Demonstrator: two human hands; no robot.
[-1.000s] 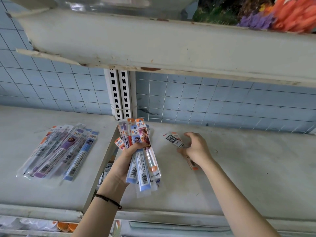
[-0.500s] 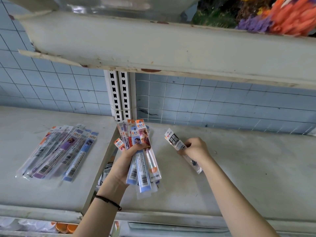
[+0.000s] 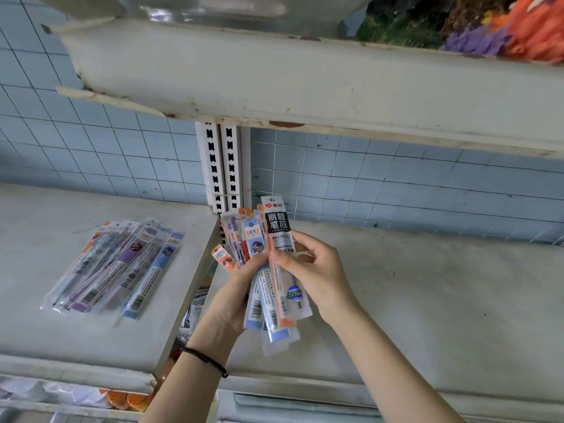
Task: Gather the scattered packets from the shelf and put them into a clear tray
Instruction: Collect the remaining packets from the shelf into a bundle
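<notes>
1. You hold a fanned bundle of long clear plastic packets with orange and blue headers (image 3: 254, 300) upright in your left hand (image 3: 232, 288).
2. Your right hand (image 3: 317, 270) pinches a black-labelled clear packet (image 3: 278, 230) against its front.
3. A loose pile of similar purple and blue packets (image 3: 119, 267) lies flat on the grey shelf (image 3: 45, 325), at your left.

Left hand (image 3: 241, 288) grips the packets (image 3: 254, 239) — right hand (image 3: 317, 273) pinches 1 against them.

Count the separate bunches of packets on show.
2: one pile lying on the left shelf; one bunch held by the left hand and right hand; more may hide in the gap below.
</notes>
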